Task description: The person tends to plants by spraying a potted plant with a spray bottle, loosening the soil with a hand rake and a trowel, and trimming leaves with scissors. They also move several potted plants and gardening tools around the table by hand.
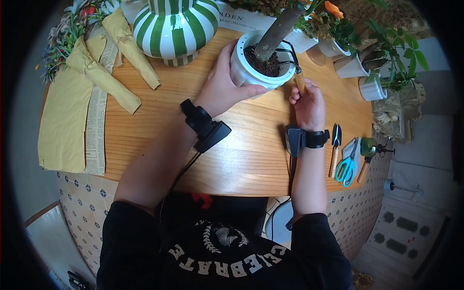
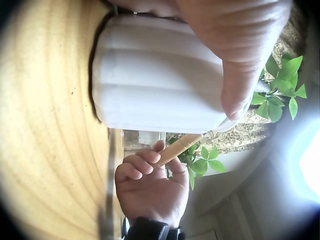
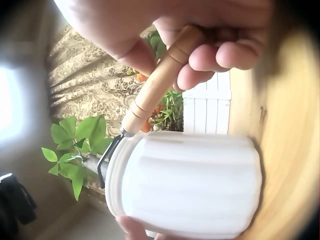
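Note:
A white ribbed flowerpot holds dark soil and a thick woody stem that leans to the right. My left hand grips the pot's left side, the thumb laid along the front just below the rim. In my right hand is the wooden handle of a small hand rake, held between thumb and fingers at the pot's right. The rake's black bent tines reach over the rim to the soil; their tips are partly hidden.
A green-striped vase stands left of the pot. Brown paper wraps and newsprint lie at the left. To the right are a small trowel, teal-handled scissors and a green spray bottle. Potted plants line the back right.

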`<state>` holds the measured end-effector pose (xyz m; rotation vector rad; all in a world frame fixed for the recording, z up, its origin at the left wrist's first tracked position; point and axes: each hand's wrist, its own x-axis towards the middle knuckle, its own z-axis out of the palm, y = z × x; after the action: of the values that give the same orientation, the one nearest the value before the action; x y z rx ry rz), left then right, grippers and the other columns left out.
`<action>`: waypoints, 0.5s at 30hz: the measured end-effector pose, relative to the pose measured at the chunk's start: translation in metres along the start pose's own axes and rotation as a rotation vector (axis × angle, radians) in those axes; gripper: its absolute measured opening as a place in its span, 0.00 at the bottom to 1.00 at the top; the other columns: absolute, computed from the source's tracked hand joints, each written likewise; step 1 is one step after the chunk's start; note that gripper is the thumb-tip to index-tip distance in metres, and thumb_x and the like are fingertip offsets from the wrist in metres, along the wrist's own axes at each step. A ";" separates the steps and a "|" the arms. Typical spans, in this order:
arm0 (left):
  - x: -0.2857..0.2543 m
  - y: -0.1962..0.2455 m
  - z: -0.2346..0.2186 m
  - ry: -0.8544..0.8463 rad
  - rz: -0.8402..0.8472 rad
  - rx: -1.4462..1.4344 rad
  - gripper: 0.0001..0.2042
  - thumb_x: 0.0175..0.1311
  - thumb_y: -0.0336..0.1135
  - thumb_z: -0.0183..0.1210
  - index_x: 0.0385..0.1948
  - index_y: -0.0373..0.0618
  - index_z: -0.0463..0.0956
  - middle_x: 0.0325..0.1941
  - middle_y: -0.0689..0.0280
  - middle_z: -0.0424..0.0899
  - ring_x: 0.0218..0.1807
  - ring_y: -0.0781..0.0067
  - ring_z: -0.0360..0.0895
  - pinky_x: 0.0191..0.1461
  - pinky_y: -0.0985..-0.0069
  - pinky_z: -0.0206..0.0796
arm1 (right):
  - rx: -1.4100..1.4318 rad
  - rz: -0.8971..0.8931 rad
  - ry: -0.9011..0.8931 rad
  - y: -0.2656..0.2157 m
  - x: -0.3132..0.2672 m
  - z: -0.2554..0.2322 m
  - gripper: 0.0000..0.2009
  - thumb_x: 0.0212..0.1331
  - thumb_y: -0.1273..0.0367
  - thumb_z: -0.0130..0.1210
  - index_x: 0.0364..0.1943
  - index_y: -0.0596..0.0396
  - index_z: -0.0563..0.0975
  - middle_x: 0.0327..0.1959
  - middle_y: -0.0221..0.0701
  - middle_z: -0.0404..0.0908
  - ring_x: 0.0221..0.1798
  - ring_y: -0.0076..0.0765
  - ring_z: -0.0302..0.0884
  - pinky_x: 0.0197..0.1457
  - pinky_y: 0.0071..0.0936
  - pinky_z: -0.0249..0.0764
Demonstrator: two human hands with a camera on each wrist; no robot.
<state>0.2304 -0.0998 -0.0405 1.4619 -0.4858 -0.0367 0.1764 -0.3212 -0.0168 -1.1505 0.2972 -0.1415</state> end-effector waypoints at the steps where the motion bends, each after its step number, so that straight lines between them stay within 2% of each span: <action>1: 0.000 -0.001 0.000 -0.002 0.001 0.000 0.51 0.40 0.44 0.74 0.64 0.36 0.46 0.64 0.51 0.62 0.66 0.59 0.60 0.68 0.65 0.54 | -0.042 0.000 0.014 0.000 -0.002 0.005 0.12 0.60 0.67 0.45 0.41 0.62 0.73 0.25 0.30 0.72 0.26 0.24 0.65 0.32 0.23 0.64; 2: 0.000 -0.001 0.000 -0.004 0.005 -0.002 0.51 0.40 0.44 0.74 0.64 0.36 0.46 0.64 0.51 0.62 0.66 0.59 0.60 0.68 0.65 0.54 | -0.084 0.000 0.028 -0.001 -0.003 0.007 0.13 0.60 0.67 0.44 0.41 0.63 0.73 0.25 0.30 0.73 0.25 0.24 0.64 0.32 0.23 0.63; 5: 0.001 0.000 0.000 -0.007 0.011 -0.021 0.51 0.40 0.44 0.74 0.64 0.36 0.47 0.64 0.51 0.62 0.66 0.59 0.60 0.68 0.65 0.54 | -0.093 -0.017 -0.124 0.001 -0.002 0.000 0.14 0.61 0.67 0.44 0.38 0.66 0.74 0.24 0.30 0.72 0.24 0.23 0.63 0.30 0.21 0.62; 8: 0.000 0.000 0.001 -0.005 0.012 -0.044 0.51 0.40 0.43 0.74 0.64 0.36 0.47 0.63 0.51 0.62 0.66 0.59 0.61 0.67 0.65 0.55 | -0.018 -0.002 -0.063 0.000 -0.003 -0.002 0.15 0.62 0.65 0.44 0.36 0.66 0.75 0.22 0.28 0.71 0.23 0.22 0.62 0.29 0.19 0.59; 11: 0.000 0.000 0.000 -0.005 0.014 -0.020 0.51 0.40 0.43 0.73 0.64 0.37 0.47 0.63 0.51 0.63 0.66 0.59 0.61 0.67 0.65 0.55 | 0.020 -0.098 -0.023 -0.002 -0.005 0.004 0.16 0.62 0.63 0.46 0.35 0.65 0.77 0.20 0.26 0.71 0.23 0.20 0.61 0.29 0.18 0.58; 15: 0.000 -0.002 0.000 0.000 0.019 -0.026 0.51 0.40 0.43 0.74 0.65 0.37 0.47 0.63 0.51 0.63 0.66 0.59 0.61 0.67 0.65 0.55 | -0.248 -0.218 -0.024 -0.003 -0.011 0.014 0.16 0.62 0.62 0.47 0.34 0.63 0.79 0.20 0.25 0.71 0.24 0.19 0.61 0.29 0.18 0.57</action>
<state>0.2314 -0.1007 -0.0426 1.4317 -0.4976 -0.0276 0.1703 -0.3070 -0.0067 -1.4288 0.1699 -0.2886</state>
